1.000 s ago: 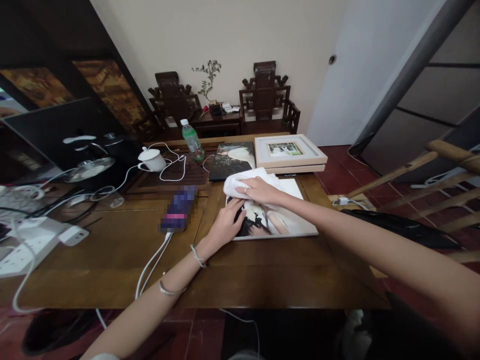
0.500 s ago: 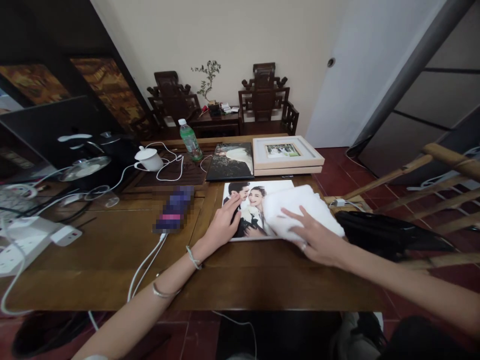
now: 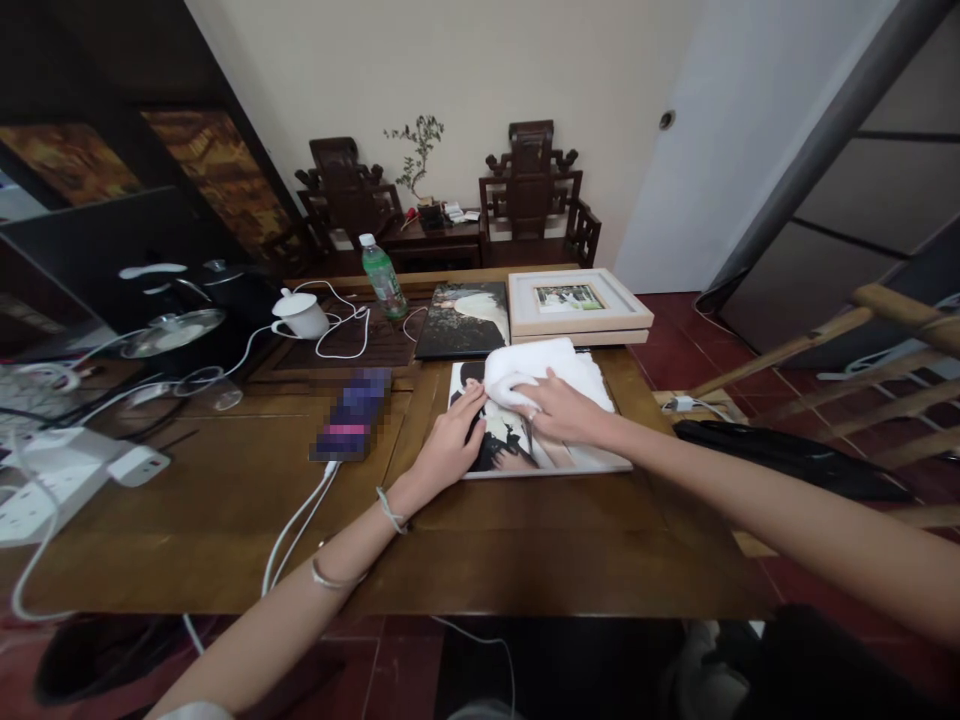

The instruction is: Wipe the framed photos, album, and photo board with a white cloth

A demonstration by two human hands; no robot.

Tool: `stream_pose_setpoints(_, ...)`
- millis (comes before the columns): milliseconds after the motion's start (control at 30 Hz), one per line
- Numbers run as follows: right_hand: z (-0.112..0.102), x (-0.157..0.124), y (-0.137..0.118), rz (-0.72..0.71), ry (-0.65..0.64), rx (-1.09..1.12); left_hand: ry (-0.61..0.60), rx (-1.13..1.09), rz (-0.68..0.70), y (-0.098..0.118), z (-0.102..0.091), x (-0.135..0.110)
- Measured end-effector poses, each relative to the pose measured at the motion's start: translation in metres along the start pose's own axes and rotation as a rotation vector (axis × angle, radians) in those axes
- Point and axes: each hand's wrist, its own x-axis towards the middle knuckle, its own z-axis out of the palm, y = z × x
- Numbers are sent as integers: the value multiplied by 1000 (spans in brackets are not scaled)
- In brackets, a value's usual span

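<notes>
A glossy photo print (image 3: 577, 455) lies flat on the wooden table (image 3: 225, 500). My left hand (image 3: 450, 445) rests flat on the print's left edge with its fingers stretched out. My right hand (image 3: 566, 410) presses a folded white cloth (image 3: 525, 362) onto the upper middle of the print, fingers lying over the cloth. The cloth hides the top of the picture.
Behind the print lie a dark photo panel (image 3: 465, 318) and a stacked pale picture frame (image 3: 577, 305). A phone (image 3: 352, 415) on a white cable lies left, with a green bottle (image 3: 382, 278), white teapot (image 3: 301, 315) and power strips (image 3: 67, 470). A wooden chair (image 3: 862, 380) stands right.
My right hand swept the cloth from the print's top left out to its right edge, then back up to the upper middle. My left hand stayed on the left edge.
</notes>
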Motion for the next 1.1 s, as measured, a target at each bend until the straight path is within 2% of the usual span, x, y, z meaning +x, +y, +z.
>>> stream_pose_setpoints(100, 5, 18, 0, 6, 9, -49, 35, -58, -74, 3, -1, 0)
stream_pose_setpoints(233, 13, 15, -16, -49, -60, -114, 145, -113, -149, 8, -4, 0)
stream_pose_setpoints(333, 16, -2, -32, -199, -131, -84, 182, -126, -132, 9, -7, 1)
stream_pose_setpoints(433, 12, -26, -43, -356, -184, 9, 164, -119, -124, 9, -8, 2)
stream_pose_setpoints(533, 3, -53, -44, -401, -233, 108, 119, -94, -121, 8, -8, 2)
stream_pose_setpoints(667, -9, -82, -26, -293, -201, 91, 5, -28, -101, 6, -5, 1)
stream_pose_setpoints(767, -15, -87, 1, -139, -125, 6, -39, 29, -84, 3, -3, 0)
stream_pose_setpoints(867, -18, -74, 29, 10, -65, -67, -44, 65, -68, 1, -3, 0)
stream_pose_setpoints(967, -16, -50, 48, 127, 2, -94, -48, 71, -55, 1, -3, 0)
stream_pose_setpoints(1100, -7, -19, 44, 79, 71, -91, -45, 41, -78, 2, -3, 0)
